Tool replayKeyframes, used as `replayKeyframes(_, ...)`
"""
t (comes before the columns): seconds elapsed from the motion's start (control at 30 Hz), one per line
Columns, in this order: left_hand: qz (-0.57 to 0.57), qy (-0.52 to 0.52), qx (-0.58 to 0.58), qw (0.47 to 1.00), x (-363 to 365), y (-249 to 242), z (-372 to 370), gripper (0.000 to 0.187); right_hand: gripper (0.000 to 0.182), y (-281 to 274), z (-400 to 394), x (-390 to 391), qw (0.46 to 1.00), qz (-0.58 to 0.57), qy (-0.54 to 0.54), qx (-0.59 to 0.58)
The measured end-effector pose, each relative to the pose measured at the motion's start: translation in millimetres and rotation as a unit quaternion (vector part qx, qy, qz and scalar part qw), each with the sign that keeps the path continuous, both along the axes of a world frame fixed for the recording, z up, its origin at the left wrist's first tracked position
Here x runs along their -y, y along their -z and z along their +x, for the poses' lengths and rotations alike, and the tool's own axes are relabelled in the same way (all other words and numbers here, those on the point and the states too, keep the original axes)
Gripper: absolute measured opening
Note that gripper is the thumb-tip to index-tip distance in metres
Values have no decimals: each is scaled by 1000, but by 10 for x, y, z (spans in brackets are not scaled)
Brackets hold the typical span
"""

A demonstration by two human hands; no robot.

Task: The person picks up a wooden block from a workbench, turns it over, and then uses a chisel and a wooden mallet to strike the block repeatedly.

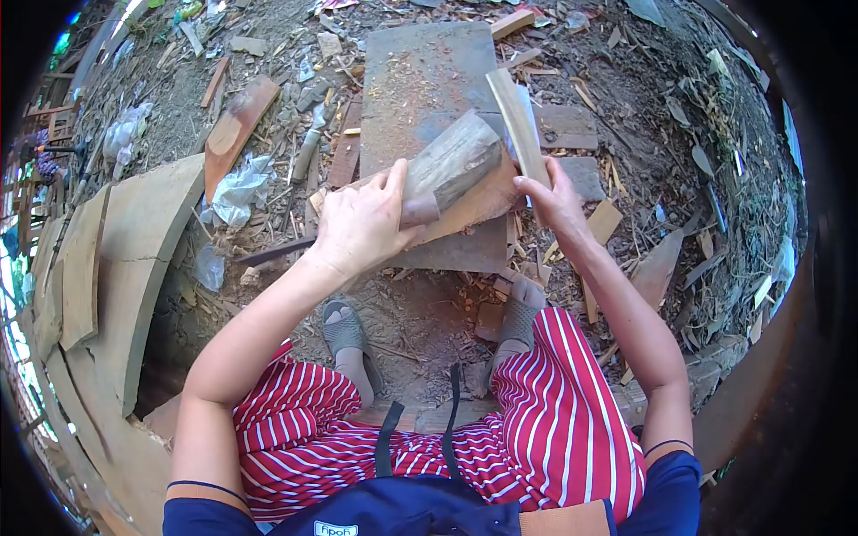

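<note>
The right hand (556, 201) pinches the wood strip (517, 121) in its grip, long axis near-to-far, right of the grey block (454, 159), the left hand (362, 219) curled round a brown handle (421, 210).

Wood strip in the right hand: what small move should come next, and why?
I'd probably lay the wood strip against the wood block for support: the right hand grips it near one end, most of its length projects beyond the fingers, and the left hand seems occupied with a brown handle.

Navy shirt (402, 502), orange trim (561, 523), white-striped red trousers (563, 420), black cords (388, 439), grey sandals (345, 333)
</note>
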State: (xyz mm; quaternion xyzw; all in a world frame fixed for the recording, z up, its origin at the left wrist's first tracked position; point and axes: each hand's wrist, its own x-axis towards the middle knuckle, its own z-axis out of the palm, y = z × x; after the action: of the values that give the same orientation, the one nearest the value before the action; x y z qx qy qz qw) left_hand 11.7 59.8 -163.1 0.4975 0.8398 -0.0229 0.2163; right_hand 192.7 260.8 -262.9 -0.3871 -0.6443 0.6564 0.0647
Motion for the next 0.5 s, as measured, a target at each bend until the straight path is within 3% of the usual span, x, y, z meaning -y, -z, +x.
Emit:
replayKeyframes(0.03,7,13,-40,999,-16,20,22,81,60,7,12,4,1000,5,-1,-2)
replayKeyframes(0.43,-27,51,-1,998,-254,-61,-141,70,61,39,-5,-99,991,-88,58,-89)
replayKeyframes(0.5,98,45,-13,994,-276,-179,-186,56,61,-2,51,-107,997,-9,32,-71)
